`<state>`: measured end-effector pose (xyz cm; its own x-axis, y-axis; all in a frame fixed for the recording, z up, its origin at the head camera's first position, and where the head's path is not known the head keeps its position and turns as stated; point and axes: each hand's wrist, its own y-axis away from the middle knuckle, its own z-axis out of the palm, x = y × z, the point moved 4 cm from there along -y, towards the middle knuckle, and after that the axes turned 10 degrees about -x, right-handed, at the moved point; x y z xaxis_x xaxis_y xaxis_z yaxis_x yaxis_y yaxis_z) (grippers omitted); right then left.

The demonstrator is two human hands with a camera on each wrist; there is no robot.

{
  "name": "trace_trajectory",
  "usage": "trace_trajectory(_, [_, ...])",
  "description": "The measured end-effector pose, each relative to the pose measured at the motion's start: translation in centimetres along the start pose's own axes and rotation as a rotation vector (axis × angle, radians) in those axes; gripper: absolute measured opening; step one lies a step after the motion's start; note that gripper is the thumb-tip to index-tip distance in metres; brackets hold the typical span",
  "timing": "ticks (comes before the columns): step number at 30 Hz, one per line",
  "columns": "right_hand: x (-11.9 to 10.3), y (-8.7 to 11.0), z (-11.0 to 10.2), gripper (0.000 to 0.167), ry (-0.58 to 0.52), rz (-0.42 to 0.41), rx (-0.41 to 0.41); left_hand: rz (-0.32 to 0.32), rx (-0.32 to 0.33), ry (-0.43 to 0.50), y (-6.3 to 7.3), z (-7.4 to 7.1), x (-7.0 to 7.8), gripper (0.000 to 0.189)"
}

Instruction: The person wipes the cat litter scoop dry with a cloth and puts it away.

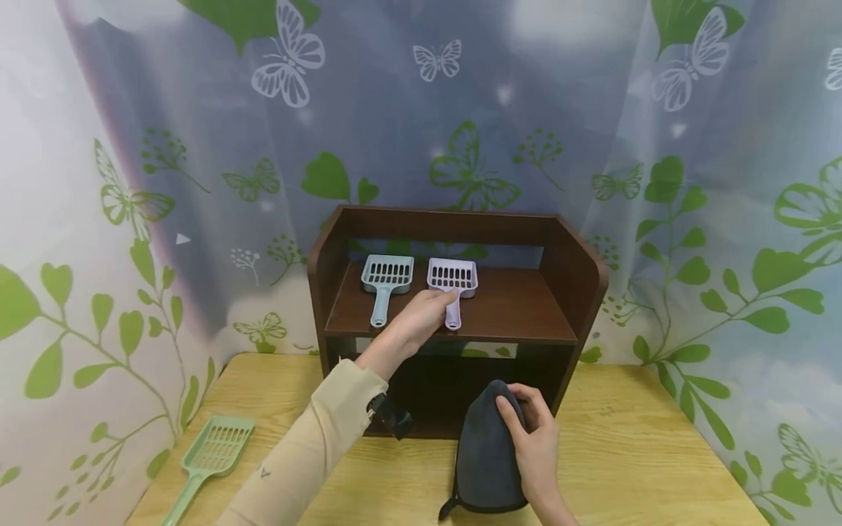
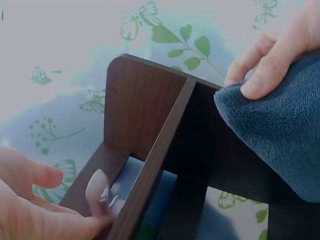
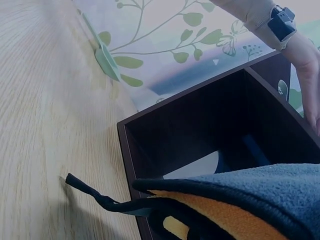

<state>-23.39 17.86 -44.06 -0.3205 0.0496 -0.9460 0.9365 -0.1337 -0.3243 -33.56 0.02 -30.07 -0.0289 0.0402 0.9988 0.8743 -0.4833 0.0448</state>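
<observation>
My left hand (image 1: 421, 315) reaches onto the upper board of a dark brown shelf (image 1: 516, 307) and pinches the handle of a purple litter scoop (image 1: 452, 315). In the left wrist view only the rounded end of that handle shows beside my fingers. Just left of it on the same board lies a blue-grey litter scoop (image 1: 381, 303), slots to the back. With thumb and fingers, my right hand (image 1: 536, 442) grips the upper part of a dark blue-grey plush cloth (image 1: 487, 456) in front of the lower compartment. The right wrist view shows its black edging, a loop and an orange side.
A green litter scoop (image 1: 188, 489) lies on the wooden table (image 1: 625, 438) at the left. The shelf's raised side panels (image 1: 585, 263) flank the upper board. Behind everything hangs a curtain (image 1: 395, 139) printed with leaves and butterflies.
</observation>
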Motion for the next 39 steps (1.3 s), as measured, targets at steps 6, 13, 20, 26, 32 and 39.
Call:
trace_trajectory(6, [0.0,0.1,0.2,0.024,0.008,0.012,-0.004,-0.025,-0.004,-0.116,1.0,-0.3,0.2,0.056])
trace_trajectory(13, [-0.1,0.1,0.3,0.023,0.0,-0.008,-0.001,0.127,0.054,-0.249,3.8,-1.3,1.3,0.053])
trace_trajectory(20, [-0.3,0.1,0.7,0.023,-0.021,-0.014,-0.012,0.315,0.035,-0.229,7.6,-4.1,2.9,0.041])
trace_trajectory(26, [-0.4,-0.1,1.0,0.022,-0.013,-0.026,-0.02,0.406,0.142,-0.254,11.5,-8.2,3.0,0.045])
trace_trajectory(32, [-0.4,-0.2,1.3,0.022,-0.008,-0.032,-0.025,0.414,0.307,-0.264,15.2,-13.0,1.0,0.048])
trace_trajectory(39, [-0.2,-0.2,1.9,0.022,-0.025,-0.023,-0.048,0.311,0.43,-0.302,18.7,-17.4,-3.3,0.045])
